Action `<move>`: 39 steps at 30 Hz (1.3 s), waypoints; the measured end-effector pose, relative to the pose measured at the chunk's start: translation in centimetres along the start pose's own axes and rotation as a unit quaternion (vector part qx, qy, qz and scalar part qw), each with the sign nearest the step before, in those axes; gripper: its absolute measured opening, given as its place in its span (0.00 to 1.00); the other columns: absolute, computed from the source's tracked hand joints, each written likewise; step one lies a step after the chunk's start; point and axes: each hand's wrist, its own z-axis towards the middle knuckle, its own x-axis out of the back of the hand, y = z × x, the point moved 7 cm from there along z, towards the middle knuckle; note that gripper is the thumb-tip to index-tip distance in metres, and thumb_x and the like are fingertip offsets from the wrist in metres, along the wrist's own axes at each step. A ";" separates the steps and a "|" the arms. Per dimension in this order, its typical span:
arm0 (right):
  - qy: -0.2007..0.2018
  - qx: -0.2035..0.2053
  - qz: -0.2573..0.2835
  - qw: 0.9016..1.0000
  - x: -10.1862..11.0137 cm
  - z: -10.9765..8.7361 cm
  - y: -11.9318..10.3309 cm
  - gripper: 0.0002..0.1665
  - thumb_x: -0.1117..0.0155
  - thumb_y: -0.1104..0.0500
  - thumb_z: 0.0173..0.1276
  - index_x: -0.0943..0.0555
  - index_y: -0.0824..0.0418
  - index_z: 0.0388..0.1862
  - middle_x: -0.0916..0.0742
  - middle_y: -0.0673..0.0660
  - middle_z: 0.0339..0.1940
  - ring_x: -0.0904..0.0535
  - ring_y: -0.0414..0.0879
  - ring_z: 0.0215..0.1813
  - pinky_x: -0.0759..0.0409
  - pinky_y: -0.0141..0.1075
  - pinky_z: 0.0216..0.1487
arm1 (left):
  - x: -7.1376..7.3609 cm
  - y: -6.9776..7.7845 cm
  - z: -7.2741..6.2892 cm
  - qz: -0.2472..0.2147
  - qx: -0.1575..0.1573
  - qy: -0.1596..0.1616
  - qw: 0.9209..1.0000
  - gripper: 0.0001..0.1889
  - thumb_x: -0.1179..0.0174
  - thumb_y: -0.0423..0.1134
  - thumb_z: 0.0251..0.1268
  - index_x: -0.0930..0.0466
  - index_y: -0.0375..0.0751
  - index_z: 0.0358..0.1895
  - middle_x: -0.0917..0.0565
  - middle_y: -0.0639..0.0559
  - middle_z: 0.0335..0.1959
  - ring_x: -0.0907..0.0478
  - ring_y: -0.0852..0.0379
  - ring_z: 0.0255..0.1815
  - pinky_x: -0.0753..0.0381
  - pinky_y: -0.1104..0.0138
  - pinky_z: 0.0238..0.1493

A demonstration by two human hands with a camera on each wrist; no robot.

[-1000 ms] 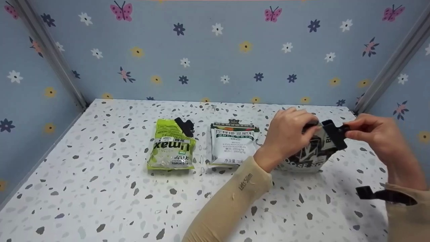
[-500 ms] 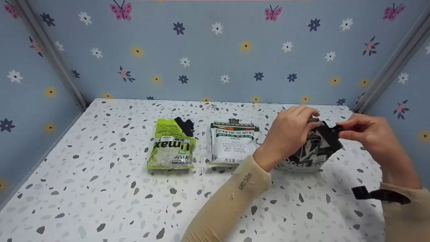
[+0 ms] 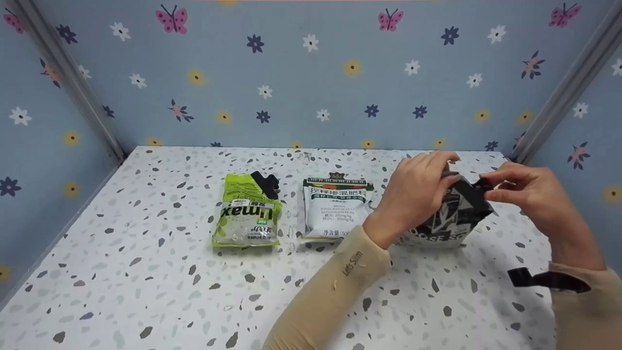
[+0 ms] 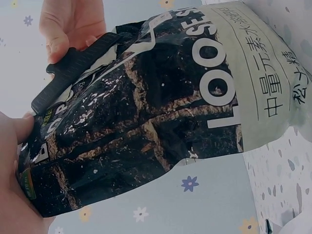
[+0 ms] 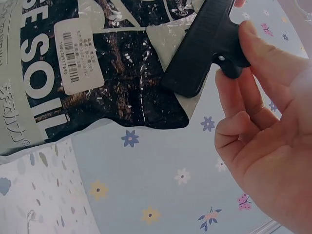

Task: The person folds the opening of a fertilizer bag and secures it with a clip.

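A black and pale-green bag printed "LOOSE SOIL" (image 3: 454, 221) stands upright at the right of the table in the head view. My left hand (image 3: 413, 194) grips its upper edge. With thumb and fingers, my right hand (image 3: 529, 192) pinches the handle of a wide black clip (image 5: 200, 51). The clip's long bar lies across the bag's upper right corner in the right wrist view. From the left wrist side, the bag's dark front (image 4: 146, 112) shows, with the clip over its folded top corner. The left hand and forearm hide part of the bag in the head view.
To the left lies a green "Umax" bag (image 3: 248, 218) with a black clip (image 3: 266, 184) on its upper corner. Between it and the soil bag is a white bag (image 3: 333, 214). Blue flowered panels (image 3: 311, 97) enclose the speckled table (image 3: 194, 301).
My right hand has moved left, bringing the clip from the bag's edge farther onto its top corner. The left hand keeps its grip almost in place.
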 end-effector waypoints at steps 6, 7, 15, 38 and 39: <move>-0.009 -0.001 0.026 1.000 -0.2 0.2 0.3 0.21 0.36 0.84 0.57 0.19 0.79 0.51 0.15 0.55 0.42 0.17 0.43 0.42 0.18 0.28 0.43 | 0.5 -0.5 -0.1 -0.008 0.008 0.007 1.000 0.19 0.45 0.47 0.76 0.26 0.45 0.64 0.18 0.56 0.56 0.23 0.63 0.55 0.30 0.74 0.57; -0.013 -0.002 0.026 1.000 -0.2 0.2 0.4 0.21 0.36 0.84 0.58 0.20 0.79 0.52 0.15 0.55 0.44 0.17 0.43 0.43 0.18 0.28 0.44 | 0.7 -0.8 -0.1 -0.011 0.011 0.010 1.000 0.19 0.44 0.48 0.76 0.26 0.45 0.63 0.18 0.56 0.54 0.23 0.63 0.52 0.28 0.74 0.55; -0.030 -0.037 -0.014 0.999 -0.1 0.0 1.7 0.25 0.34 0.78 0.63 0.21 0.71 0.60 0.15 0.51 0.48 0.16 0.43 0.43 0.18 0.29 0.41 | 0.9 -3.7 -0.6 -0.067 0.114 -0.033 0.991 0.26 0.38 0.59 0.67 0.28 0.52 0.63 0.18 0.60 0.40 0.24 0.65 0.33 0.26 0.72 0.33; -0.049 -0.172 -0.090 0.980 -1.2 0.1 8.3 0.28 0.44 0.55 0.78 0.34 0.68 0.70 0.22 0.53 0.56 0.21 0.33 0.48 0.19 0.28 0.47 | -4.3 -10.3 -3.9 -0.172 0.314 -0.209 0.910 0.22 0.44 0.65 0.69 0.20 0.50 0.44 0.19 0.56 0.36 0.23 0.57 0.32 0.25 0.63 0.33; -0.052 -0.177 -0.094 0.978 -1.4 0.1 8.5 0.31 0.45 0.54 0.79 0.37 0.69 0.73 0.24 0.57 0.58 0.22 0.32 0.49 0.19 0.29 0.48 | -4.3 -10.4 -4.0 -0.173 0.320 -0.207 0.908 0.21 0.45 0.64 0.70 0.20 0.51 0.43 0.20 0.56 0.35 0.24 0.57 0.30 0.26 0.64 0.31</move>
